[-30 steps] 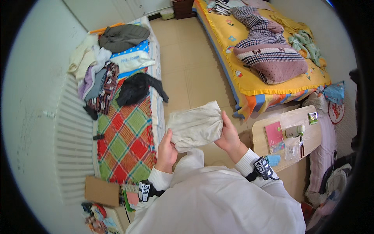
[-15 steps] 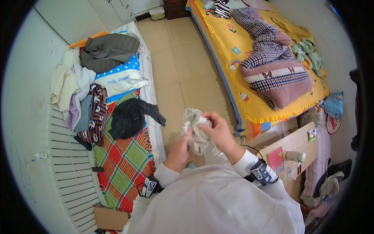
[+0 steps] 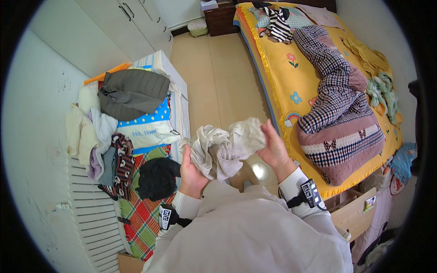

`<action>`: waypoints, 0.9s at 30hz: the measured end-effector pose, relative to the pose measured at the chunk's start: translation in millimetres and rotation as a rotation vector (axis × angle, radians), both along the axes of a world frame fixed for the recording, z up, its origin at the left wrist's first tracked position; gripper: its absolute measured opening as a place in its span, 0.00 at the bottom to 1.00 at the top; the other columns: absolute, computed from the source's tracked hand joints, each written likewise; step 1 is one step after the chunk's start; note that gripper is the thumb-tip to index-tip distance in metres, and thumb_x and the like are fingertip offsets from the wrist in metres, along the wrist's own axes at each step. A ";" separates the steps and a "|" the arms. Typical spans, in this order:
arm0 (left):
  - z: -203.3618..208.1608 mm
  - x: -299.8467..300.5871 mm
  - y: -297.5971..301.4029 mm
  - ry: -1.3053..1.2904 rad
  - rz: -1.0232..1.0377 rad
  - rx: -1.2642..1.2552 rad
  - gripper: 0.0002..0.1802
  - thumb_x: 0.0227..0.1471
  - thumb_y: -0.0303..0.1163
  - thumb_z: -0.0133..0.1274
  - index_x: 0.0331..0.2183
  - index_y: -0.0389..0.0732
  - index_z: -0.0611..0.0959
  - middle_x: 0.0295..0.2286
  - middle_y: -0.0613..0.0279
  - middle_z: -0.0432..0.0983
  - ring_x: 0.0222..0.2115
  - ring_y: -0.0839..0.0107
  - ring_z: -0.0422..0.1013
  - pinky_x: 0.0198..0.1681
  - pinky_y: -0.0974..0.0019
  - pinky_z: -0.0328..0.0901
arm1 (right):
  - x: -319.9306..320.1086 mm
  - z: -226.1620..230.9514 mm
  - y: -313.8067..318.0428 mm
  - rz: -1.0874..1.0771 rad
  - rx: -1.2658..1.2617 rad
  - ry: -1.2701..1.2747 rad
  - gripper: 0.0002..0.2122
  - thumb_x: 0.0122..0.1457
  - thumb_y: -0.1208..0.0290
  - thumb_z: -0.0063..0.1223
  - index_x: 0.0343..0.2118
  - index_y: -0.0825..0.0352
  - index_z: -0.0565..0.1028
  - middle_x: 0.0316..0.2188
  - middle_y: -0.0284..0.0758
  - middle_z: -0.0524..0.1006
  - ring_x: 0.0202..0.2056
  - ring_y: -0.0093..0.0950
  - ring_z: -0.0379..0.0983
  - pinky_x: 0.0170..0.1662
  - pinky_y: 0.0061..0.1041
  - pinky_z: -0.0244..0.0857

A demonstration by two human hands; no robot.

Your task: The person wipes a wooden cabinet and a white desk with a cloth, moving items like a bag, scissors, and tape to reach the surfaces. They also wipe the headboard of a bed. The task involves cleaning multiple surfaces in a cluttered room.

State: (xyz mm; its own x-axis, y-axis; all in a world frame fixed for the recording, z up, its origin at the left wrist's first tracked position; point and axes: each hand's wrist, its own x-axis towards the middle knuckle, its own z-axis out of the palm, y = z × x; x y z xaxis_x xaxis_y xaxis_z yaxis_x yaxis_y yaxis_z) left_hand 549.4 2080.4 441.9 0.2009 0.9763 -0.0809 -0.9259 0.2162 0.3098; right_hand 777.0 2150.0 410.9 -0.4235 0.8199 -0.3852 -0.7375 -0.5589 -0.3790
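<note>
A crumpled, light beige cloth garment hangs bunched between my two hands in front of my body; its kind cannot be made out from the folds. My left hand grips its left end, thumb up against the fabric. At the upper right end, my right hand has hold of the cloth, with its fingers partly hidden behind the folds. Left of my left hand, a black garment lies heaped on a red and green checked knitted blanket.
The left-hand bed also bears a grey quilted jacket, a white bag and several piled clothes. On the right stands a bed with a yellow sheet and a checked, pink quilt. Tiled floor runs between them.
My hands have moved apart, spreading the beige garment from a small bundle into a wider one. The view has shifted, so both beds appear further right.
</note>
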 end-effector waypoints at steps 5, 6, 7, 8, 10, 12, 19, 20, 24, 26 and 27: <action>-14.8 6.3 94.6 0.040 -0.065 -0.096 0.31 0.61 0.51 0.32 0.56 0.39 0.65 0.54 0.55 0.64 0.56 0.57 0.60 0.60 0.52 0.51 | -36.5 -12.4 49.3 0.183 0.177 -0.018 0.29 0.61 0.55 0.49 0.60 0.65 0.55 0.53 0.33 0.65 0.55 0.27 0.62 0.56 0.31 0.58; -20.5 6.6 114.9 0.118 -0.068 -0.170 0.31 0.61 0.52 0.32 0.56 0.39 0.65 0.54 0.55 0.64 0.55 0.57 0.60 0.60 0.52 0.51 | -44.4 -14.9 65.9 0.146 0.241 -0.079 0.30 0.60 0.60 0.51 0.60 0.66 0.54 0.52 0.33 0.66 0.54 0.26 0.62 0.55 0.29 0.59; -25.6 5.6 136.0 0.123 -0.084 -0.170 0.31 0.61 0.51 0.32 0.56 0.38 0.65 0.54 0.54 0.65 0.55 0.57 0.61 0.60 0.52 0.52 | -52.3 -16.6 84.7 0.109 0.285 -0.161 0.31 0.58 0.64 0.53 0.61 0.66 0.52 0.51 0.33 0.66 0.53 0.26 0.63 0.55 0.28 0.59; -29.6 3.1 157.7 0.086 -0.107 -0.159 0.31 0.61 0.51 0.33 0.55 0.38 0.66 0.53 0.54 0.65 0.55 0.57 0.61 0.60 0.53 0.52 | -57.1 -16.8 105.1 0.067 0.375 -0.215 0.33 0.57 0.69 0.55 0.62 0.67 0.51 0.49 0.34 0.67 0.52 0.25 0.64 0.54 0.27 0.60; -33.0 -6.9 206.0 0.037 -0.167 -0.106 0.30 0.61 0.50 0.35 0.54 0.38 0.68 0.53 0.54 0.66 0.55 0.57 0.61 0.60 0.54 0.53 | -57.0 -11.6 151.1 -0.073 0.249 -0.309 0.31 0.53 0.81 0.55 0.60 0.67 0.55 0.47 0.34 0.69 0.49 0.24 0.67 0.51 0.22 0.62; -35.6 -18.2 255.2 0.186 -0.129 -0.248 0.28 0.61 0.49 0.38 0.53 0.39 0.69 0.52 0.54 0.67 0.54 0.57 0.62 0.59 0.54 0.54 | -55.9 -2.5 194.1 -0.188 0.225 -0.431 0.28 0.54 0.83 0.52 0.59 0.68 0.58 0.46 0.34 0.69 0.47 0.24 0.68 0.50 0.22 0.63; -51.5 -53.8 391.1 0.403 -0.171 -0.254 0.27 0.59 0.49 0.42 0.55 0.45 0.67 0.56 0.59 0.58 0.54 0.65 0.59 0.56 0.58 0.57 | -68.4 20.9 314.9 -0.367 0.237 -0.369 0.24 0.56 0.82 0.50 0.56 0.69 0.60 0.49 0.35 0.68 0.49 0.26 0.67 0.52 0.24 0.63; -50.8 -54.7 406.5 0.465 -0.182 -0.157 0.28 0.58 0.49 0.43 0.56 0.46 0.65 0.56 0.59 0.57 0.55 0.66 0.58 0.56 0.59 0.58 | -68.7 25.0 333.8 -0.372 0.279 -0.364 0.24 0.56 0.82 0.50 0.56 0.69 0.60 0.49 0.35 0.68 0.49 0.26 0.67 0.52 0.24 0.63; -40.9 -48.8 462.1 0.744 -0.165 0.075 0.33 0.55 0.42 0.51 0.59 0.45 0.60 0.53 0.60 0.60 0.53 0.70 0.59 0.53 0.64 0.59 | -92.4 37.7 391.6 -0.152 0.394 -0.562 0.26 0.53 0.81 0.53 0.56 0.69 0.61 0.49 0.33 0.68 0.49 0.24 0.67 0.52 0.24 0.63; -40.7 -47.2 493.7 0.919 -0.179 0.206 0.31 0.55 0.37 0.52 0.57 0.42 0.63 0.50 0.61 0.65 0.50 0.71 0.62 0.52 0.66 0.60 | -106.4 36.2 422.4 -0.049 0.410 -0.574 0.27 0.52 0.81 0.55 0.56 0.68 0.61 0.49 0.33 0.68 0.48 0.23 0.67 0.51 0.24 0.63; -42.0 -47.8 511.9 0.904 -0.173 0.176 0.28 0.55 0.35 0.52 0.56 0.41 0.65 0.47 0.62 0.67 0.48 0.73 0.64 0.50 0.68 0.60 | -108.2 35.0 440.3 -0.053 0.452 -0.543 0.27 0.52 0.82 0.55 0.56 0.68 0.61 0.47 0.32 0.69 0.47 0.23 0.67 0.50 0.23 0.63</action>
State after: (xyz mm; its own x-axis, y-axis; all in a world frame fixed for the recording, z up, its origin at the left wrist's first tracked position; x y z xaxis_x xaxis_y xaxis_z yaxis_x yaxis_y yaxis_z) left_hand 501.6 2592.4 399.9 0.2776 0.9517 -0.1316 -0.2770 0.2104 0.9375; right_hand 668.8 2590.4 445.9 -0.2229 0.9636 -0.1475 -0.4001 -0.2284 -0.8876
